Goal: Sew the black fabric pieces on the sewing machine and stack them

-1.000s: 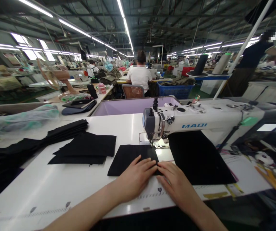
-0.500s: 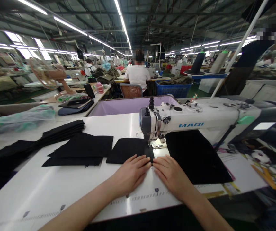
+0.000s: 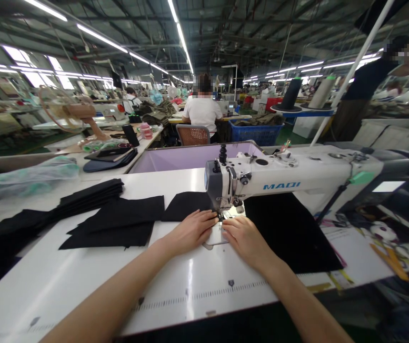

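A small black fabric piece (image 3: pixel 186 206) lies on the white table, its right end under the head of the white sewing machine (image 3: pixel 279 177). My left hand (image 3: pixel 194 231) rests flat over the fabric's near edge, fingers stretched toward the needle. On the other side, my right hand (image 3: pixel 245 238) lies beside the metal needle plate (image 3: pixel 219 235), its fingers extended and fingertips close to the presser foot. The fabric's edge at the foot is mostly hidden by my fingers. A larger black fabric panel (image 3: pixel 286 233) lies under the machine arm, right of my right hand.
Overlapping black fabric pieces (image 3: pixel 118 220) lie to the left, with a folded black stack (image 3: pixel 92 195) behind them. Thread cones (image 3: pixel 292 94) stand at the back right. Yellow-handled scissors (image 3: pixel 390 261) lie on the right. A seated person (image 3: pixel 202 109) is ahead.
Both hands have moved forward, away from me, to the needle area. The small fabric piece has slid forward with them, uncovering the needle plate's near part.
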A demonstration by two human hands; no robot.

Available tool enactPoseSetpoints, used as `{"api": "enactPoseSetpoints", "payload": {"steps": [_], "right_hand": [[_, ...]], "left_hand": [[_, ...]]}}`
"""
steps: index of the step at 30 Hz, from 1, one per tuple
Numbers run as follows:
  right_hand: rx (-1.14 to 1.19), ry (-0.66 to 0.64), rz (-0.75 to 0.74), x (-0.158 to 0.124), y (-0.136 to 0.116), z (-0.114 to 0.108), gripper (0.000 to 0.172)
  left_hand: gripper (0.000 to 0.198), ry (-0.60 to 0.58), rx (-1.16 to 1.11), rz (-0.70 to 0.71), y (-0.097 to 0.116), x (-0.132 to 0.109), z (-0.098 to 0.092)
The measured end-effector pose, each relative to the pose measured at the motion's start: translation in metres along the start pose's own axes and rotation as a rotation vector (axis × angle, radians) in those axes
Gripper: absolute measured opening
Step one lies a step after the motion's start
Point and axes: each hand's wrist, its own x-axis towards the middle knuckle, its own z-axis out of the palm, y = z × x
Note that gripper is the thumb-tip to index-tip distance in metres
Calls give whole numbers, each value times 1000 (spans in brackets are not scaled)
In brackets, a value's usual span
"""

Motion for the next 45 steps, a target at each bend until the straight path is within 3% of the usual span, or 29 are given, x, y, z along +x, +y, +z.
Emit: {"api": "enactPoseSetpoints", "payload": {"steps": [5,10,14,20,26,28,33,35,37,39,42,45], "right_hand": [[58,22,25,-12,-4,-1,22],[86,95,94,-34,-16,16,27],[66,174,101,-46,-22,30,31],[79,194,110,-49,-18,34,28],[110,191,110,-49,-17,33,27],[128,199,126,-50,-17,32,26],[230,258,203,-49,-14,29,28],[262,301,254,-49,-13,27,29],[274,367,305,-50,-13,24,30],[269,456,341,-51,-17,19,29],[235,559,305,-47,-37,6,27],[216,499,156,-38,-67,-1,29]], "left_hand": [[41,1,16,-23,-5,5,-3],[42,52,17,-74,-5,1,12],[52,102,66,-263,-3,2,19],[35,13,176,-329,4,1,1],[22,55,190,-433,8,-13,-18],[20,161,94,-468,6,-15,-29],[39,942,-611,-712,-7,-27,-53],[58,1025,-489,-769,-12,-39,-49],[68,903,-156,-700,-15,-53,-38],[62,616,75,-487,-11,-65,-25],[47,208,135,-240,6,-75,-13],[50,67,148,-237,31,-76,-12]]}}
